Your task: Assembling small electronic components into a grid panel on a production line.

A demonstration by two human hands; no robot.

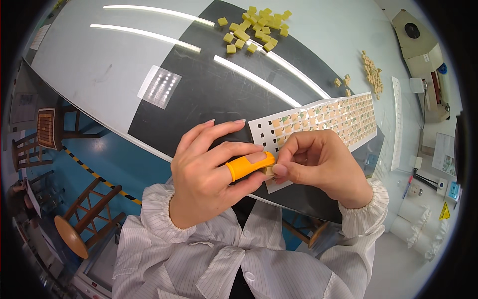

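Observation:
In front of me my two hands meet over the near left end of a white sheet (pixel 258 126). The sheet bears rows of small tan and green squares, with black square marks at its left end. An orange finger sleeve (pixel 244 168) covers one finger of my left hand (pixel 206 169). That finger and the thumb pinch a small tan block (pixel 269 170), while the other fingers stretch out over the dark mat. My right hand (pixel 318 164) is closed, its thumb and fingertips pressed against the same block. Fingers hide most of the block.
Yellow foam-like cubes (pixel 259 25) lie in a pile at the far side of the dark mat (pixel 199 74). A heap of small tan pieces (pixel 371 74) sits at the far right, near a white ruler-like strip (pixel 396 124). Wooden stools (pixel 87 219) stand left of the table.

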